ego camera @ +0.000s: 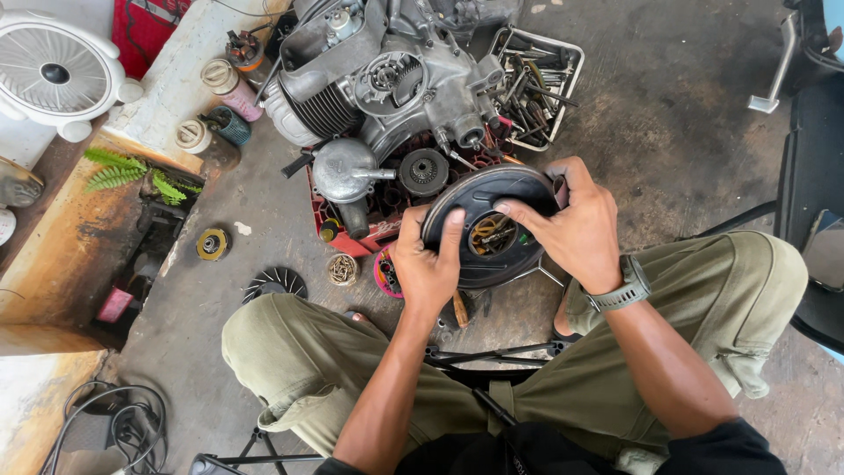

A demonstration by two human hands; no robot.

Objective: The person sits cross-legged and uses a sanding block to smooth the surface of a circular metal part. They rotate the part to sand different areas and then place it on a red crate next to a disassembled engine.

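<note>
Fingers of the left hand (428, 264) clamp the lower-left rim of a dark, round metal cover plate (488, 227), thumb up its face. The right hand (576, 227) grips the upper-right rim, forefinger stretched toward the central hole, wrist bent, watch strapped on. Beyond the fingertips sits a ribbed grey engine (387, 84), then a wire tray of tools (538, 81).

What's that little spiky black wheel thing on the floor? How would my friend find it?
Start at the big grey engine on the concrete floor, then look down towards the person's left knee. Just above the knee lies a small black fan wheel, flat on the floor. Unlike the round caps nearby, it has thin blades all round.
</note>
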